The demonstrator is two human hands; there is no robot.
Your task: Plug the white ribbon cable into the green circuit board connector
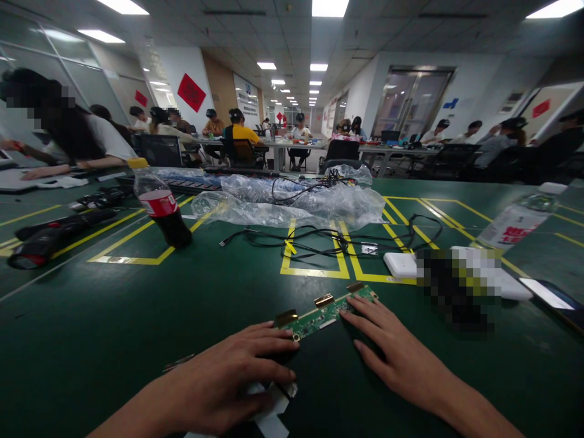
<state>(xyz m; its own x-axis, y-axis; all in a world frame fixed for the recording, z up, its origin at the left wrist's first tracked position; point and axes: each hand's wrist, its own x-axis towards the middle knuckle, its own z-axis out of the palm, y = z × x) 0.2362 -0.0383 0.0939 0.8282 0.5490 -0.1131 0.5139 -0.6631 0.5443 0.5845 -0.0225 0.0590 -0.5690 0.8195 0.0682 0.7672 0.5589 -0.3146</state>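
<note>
A narrow green circuit board with gold connector tabs lies on the dark green table in front of me. My left hand rests palm down with fingers spread; its fingertips reach the board's left end and its palm covers white paper pieces. Fingers outstretched, my right hand lies flat with fingertips touching the board's right end. Neither hand grips anything.
A cola bottle stands at left, black tools beyond it. Crumpled clear plastic and black cables lie over yellow floor-tape squares. A white box, a water bottle and a phone sit at right. People work at other tables.
</note>
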